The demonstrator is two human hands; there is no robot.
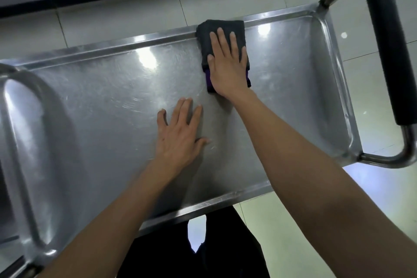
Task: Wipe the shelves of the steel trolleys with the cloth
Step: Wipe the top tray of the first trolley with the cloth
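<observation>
Right now my right hand (pixel 228 64) lies flat, fingers straight and spread, pressing the dark cloth (pixel 220 36) onto the top shelf (pixel 101 101) at its far rim, right of centre. My left hand (pixel 180 133) rests flat and spread on bare steel mid-shelf, holding nothing. Black-gripped handle (pixel 391 56) is at the right end.

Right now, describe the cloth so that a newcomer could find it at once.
Start at the steel trolley's top shelf and go to its far rim. There the dark folded cloth lies under the flat right hand. It is the only soft, dark thing on the bare metal.
</observation>
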